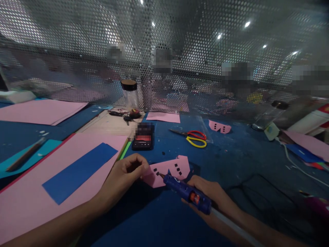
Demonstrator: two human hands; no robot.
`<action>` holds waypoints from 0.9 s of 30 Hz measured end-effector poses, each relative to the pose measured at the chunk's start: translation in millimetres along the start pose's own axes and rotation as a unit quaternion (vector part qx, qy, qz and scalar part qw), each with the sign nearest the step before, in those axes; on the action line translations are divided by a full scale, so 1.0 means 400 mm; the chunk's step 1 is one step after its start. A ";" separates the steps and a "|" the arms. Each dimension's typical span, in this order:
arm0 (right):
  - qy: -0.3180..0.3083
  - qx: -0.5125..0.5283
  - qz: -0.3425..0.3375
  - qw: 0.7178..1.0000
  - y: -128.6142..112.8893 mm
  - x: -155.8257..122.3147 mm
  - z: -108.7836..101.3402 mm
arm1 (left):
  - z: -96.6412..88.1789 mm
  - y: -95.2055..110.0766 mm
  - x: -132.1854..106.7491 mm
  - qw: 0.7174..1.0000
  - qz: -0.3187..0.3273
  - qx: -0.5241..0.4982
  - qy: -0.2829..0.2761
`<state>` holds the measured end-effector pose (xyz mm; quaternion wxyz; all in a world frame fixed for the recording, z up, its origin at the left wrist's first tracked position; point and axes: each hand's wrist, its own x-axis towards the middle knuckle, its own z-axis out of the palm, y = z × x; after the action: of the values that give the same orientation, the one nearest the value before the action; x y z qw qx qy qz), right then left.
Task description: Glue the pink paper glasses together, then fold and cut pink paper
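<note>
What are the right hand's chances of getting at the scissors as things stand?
Probably not yet: the right hand is holding the blue glue gun. The scissors lie uncovered beyond the nearer pink cutout, so the way looks free once that grip is empty.

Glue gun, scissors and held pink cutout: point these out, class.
Glue gun [180, 187]: head view, on its blue barrel.
Scissors [186, 134]: head view, where blades meet handles.
Pink cutout [166, 165]: head view, between its black squares.

Between the scissors [186, 134] and the black cable [257, 174], my right hand [210, 190] has free room; the phone [143, 146] blocks my left hand [130, 170] forward.
</note>
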<state>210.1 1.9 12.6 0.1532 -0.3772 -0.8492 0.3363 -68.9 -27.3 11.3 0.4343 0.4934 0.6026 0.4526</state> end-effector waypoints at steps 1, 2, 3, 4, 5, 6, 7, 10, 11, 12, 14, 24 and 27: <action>0.000 -0.004 0.001 1.000 0.001 0.000 -0.001 | -0.001 0.001 -0.001 1.000 0.000 0.002 0.001; -0.002 -0.006 0.001 1.000 0.003 0.000 -0.001 | -0.001 0.001 -0.001 1.000 0.001 0.006 0.003; -0.001 -0.008 0.001 1.000 0.005 0.001 -0.001 | -0.002 0.001 -0.001 1.000 0.001 0.008 0.004; -0.003 -0.010 0.003 1.000 0.008 0.003 -0.002 | -0.003 0.001 -0.001 1.000 0.001 0.009 0.004; -0.009 -0.009 0.004 1.000 0.012 0.005 -0.003 | -0.004 0.001 -0.001 1.000 0.001 0.008 0.002; -0.015 -0.009 0.002 1.000 0.016 0.007 -0.003 | -0.004 0.000 0.000 1.000 0.002 0.006 0.000; -0.018 -0.010 0.000 1.000 0.019 0.009 -0.003 | -0.004 0.000 0.000 1.000 0.002 0.004 -0.001; -0.019 -0.016 -0.001 1.000 0.023 0.013 -0.001 | -0.002 -0.002 0.002 1.000 0.003 0.001 0.003; -0.015 -0.017 0.004 1.000 0.021 0.013 0.000 | -0.001 -0.002 0.003 1.000 0.004 0.000 0.006; -0.011 -0.019 0.010 1.000 0.018 0.013 0.001 | 0.000 -0.002 0.003 1.000 0.006 -0.002 0.007; -0.010 -0.017 0.020 1.000 0.009 0.011 0.002 | 0.002 -0.002 0.003 1.000 0.008 -0.008 0.008; 0.001 -0.008 0.025 1.000 0.000 0.007 0.002 | 0.001 -0.004 0.002 1.000 0.001 -0.019 0.007; 0.001 -0.004 0.022 1.000 0.000 0.005 0.005 | 0.000 -0.009 0.002 1.000 0.002 -0.020 0.004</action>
<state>207.8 2.4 11.3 0.1455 -0.3969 -0.8418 0.3356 -69.8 -27.0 7.8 0.4409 0.4839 0.5944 0.4672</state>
